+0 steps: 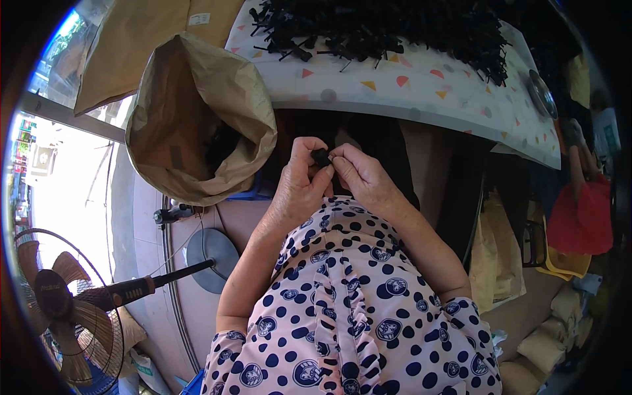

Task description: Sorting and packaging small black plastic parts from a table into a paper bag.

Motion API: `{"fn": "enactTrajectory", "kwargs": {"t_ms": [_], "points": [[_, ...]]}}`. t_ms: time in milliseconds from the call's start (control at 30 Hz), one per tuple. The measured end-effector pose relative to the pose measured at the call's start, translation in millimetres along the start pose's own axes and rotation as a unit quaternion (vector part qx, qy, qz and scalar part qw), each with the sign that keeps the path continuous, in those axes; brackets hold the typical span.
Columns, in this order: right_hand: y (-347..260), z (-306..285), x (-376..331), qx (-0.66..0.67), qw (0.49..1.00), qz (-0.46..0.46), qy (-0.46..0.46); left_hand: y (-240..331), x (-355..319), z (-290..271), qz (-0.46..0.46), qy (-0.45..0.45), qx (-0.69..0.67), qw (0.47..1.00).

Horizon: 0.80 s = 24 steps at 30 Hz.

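A small black part (320,157), too small to name more exactly, is pinched between my two hands in front of my body. My left hand (301,172) has its thumb and fingers closed round it. Against its right end press the thumb and forefinger of my right hand (361,172). A large heap of small black plastic parts with thin stems (382,29) covers the far part of the table (395,99). To the left of my hands an open brown paper sack (243,99) stands with some black contents deep inside.
At the lower left stands a black fan (56,296) near a round grey base (214,257). Flat brown paper (145,39) lies at the far left. A round metal dish (542,94) sits by the table's right end. Another person in red (582,214) is at the right, near paper bags (497,253).
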State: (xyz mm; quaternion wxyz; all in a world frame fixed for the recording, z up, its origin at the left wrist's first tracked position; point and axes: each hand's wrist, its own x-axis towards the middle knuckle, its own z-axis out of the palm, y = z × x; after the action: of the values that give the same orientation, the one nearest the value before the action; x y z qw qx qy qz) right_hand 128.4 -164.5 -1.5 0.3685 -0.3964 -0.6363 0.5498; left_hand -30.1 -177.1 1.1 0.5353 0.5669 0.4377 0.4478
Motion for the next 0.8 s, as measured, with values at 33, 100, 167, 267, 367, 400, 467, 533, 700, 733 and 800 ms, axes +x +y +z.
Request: {"fn": "enactTrajectory", "kwargs": {"t_ms": [33,100,167,267,367,400,467,533,700,733,800], "points": [[-1.4,-0.5,2.8,-0.019,1.0,0.005,0.002,2.6,2.8,-1.5,-0.002,0.005,0.023,1.0],[-3.5,1.3,6.9,-0.041,0.999,0.01,0.007,5.8,5.8,-4.7,-0.001,0.007,0.045,0.999],[-1.4,11.0,7.9,-0.048,0.999,-0.002,0.014,7.7,0.9,-8.0,0.002,0.042,0.202,0.979],[-3.8,24.1,18.7,-0.036,0.998,-0.031,0.037,10.9,0.3,-15.8,0.03,0.077,0.25,0.965],[-0.1,32.4,37.6,-0.025,0.997,-0.058,0.034,10.7,6.2,-28.8,0.055,0.099,0.261,0.959],[-0.4,34.1,43.2,-0.022,0.996,-0.074,0.035,12.0,7.7,-33.8,0.054,0.108,0.268,0.956],[-2.6,24.9,64.0,0.02,0.999,-0.026,-0.041,18.9,11.0,-44.3,0.062,0.131,0.271,0.952],[-9.4,6.2,88.3,-0.061,0.995,-0.026,-0.07,22.5,19.5,-64.7,0.064,0.172,0.332,0.925],[-5.4,-75.4,153.8,-0.432,0.884,-0.077,0.161,19.4,23.6,-147.6,0.079,0.229,0.607,0.757],[-5.0,-86.5,162.1,-0.432,0.883,-0.075,0.169,31.1,19.5,-143.5,0.085,0.224,0.607,0.758],[3.5,-118.6,169.9,-0.525,0.829,-0.055,0.187,90.8,12.1,-115.2,0.046,0.074,0.295,0.952]]}}
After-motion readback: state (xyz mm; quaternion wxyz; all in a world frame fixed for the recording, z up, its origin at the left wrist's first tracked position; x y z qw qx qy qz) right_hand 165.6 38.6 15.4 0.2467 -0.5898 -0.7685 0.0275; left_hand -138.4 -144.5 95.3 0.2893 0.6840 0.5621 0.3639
